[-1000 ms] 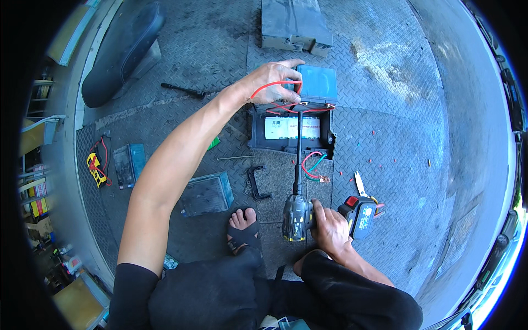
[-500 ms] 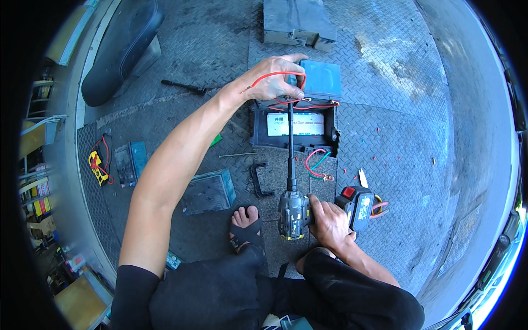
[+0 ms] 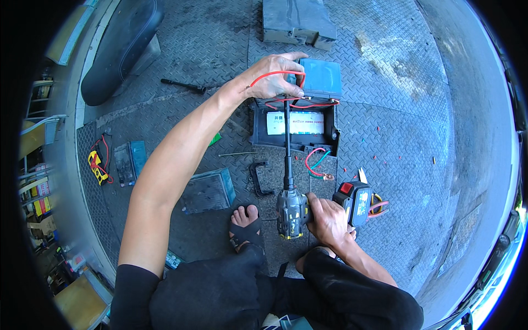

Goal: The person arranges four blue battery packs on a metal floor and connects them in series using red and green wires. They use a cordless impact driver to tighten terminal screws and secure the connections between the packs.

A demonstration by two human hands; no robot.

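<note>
My right hand (image 3: 328, 221) is wrapped round the handle of a cordless impact driver (image 3: 291, 214) with a black battery pack. Its long black extension bar (image 3: 288, 146) points away from me and meets the near edge of a blue-grey battery block (image 3: 321, 78), just below my left fingers. My left hand (image 3: 273, 77) is closed at that block's left end, pinching near a red wire (image 3: 278, 72) that loops over its back. The terminal under the fingertips is hidden. Against the block's near side lies an open black case (image 3: 335, 132) with a white label inside.
Pink and green leads (image 3: 317, 163) lie below the case. Pliers (image 3: 379, 207) rest right of the driver. Left are a black bracket (image 3: 258, 179), a loose battery (image 3: 209, 191), a yellow meter (image 3: 97, 168) and a black seat (image 3: 118, 52). A grey box (image 3: 298, 22) stands at the far side.
The driver and its extension bar have shifted slightly left, and the driver's battery pack has moved up a little. My left hand stays at the battery block, almost unmoved.
</note>
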